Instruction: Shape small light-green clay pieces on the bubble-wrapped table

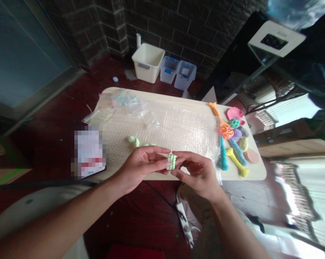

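Note:
Between my hands, above the table's near edge, is a small pale green braided piece (171, 162) that looks like soft modelling clay. My left hand (144, 162) pinches its left side between thumb and fingers. From the right, my right hand (196, 171) has curled fingers at the piece's other side, thumb below and index finger above. Just beyond my left hand, more pale green twisted clay (133, 141) lies on the bubble wrap (184, 126), partly hidden by the hand.
Colourful clay shapes, including a yellow bone-like one (237, 162) and an orange tangled one (226, 131), lie at the table's right end. Clear plastic bags (131, 104) lie back left. A blurred-out device (89, 153) sits at the left edge. A power strip (184, 225) is below.

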A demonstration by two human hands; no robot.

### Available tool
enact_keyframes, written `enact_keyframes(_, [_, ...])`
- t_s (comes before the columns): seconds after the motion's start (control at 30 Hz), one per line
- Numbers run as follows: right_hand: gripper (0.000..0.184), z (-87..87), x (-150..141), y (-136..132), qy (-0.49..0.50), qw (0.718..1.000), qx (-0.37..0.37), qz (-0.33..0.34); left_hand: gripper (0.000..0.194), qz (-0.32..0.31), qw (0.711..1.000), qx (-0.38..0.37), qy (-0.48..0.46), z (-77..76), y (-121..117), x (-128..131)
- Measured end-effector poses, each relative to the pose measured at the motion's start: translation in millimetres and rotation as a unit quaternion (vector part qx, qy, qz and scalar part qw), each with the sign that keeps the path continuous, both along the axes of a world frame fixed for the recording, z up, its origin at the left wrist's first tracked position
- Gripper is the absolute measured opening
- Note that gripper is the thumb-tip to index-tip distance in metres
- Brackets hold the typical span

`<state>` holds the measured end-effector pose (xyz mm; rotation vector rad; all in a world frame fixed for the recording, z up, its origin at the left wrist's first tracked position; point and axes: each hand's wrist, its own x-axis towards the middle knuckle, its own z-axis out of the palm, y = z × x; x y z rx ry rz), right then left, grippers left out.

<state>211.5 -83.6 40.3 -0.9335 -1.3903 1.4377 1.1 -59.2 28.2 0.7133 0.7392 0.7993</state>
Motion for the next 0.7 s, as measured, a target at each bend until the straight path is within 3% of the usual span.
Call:
enact_keyframes(0.13, [0.039,-1.4,1.8,1.0,-0.004,1.0,-0.002,-0.01,0.05,-0.029,0.999,0.013,0.003,1.3,-0.9,-0.6])
enact_keyframes(0.23, [0.04,-4.8,3.2,1.3,-0.016,1.0,0.007,-0.023,0.055,-0.016,0.999,0.045,0.014,1.3,-0.7,-1.2])
enact_keyframes(0.5, [0.035,-3.6,0.4,1.0,-0.03,0.999,-0.002,-0.019,0.044,0.002,0.995,0.094,0.045,0.7,-2.5,-1.7])
enact_keyframes(0.7, [0.038,-10.1,4.9,10.1,-0.061,0.996,0.016,-0.059,0.075,0.007,0.993,0.097,0.072,0.3,-3.0,-7.8])
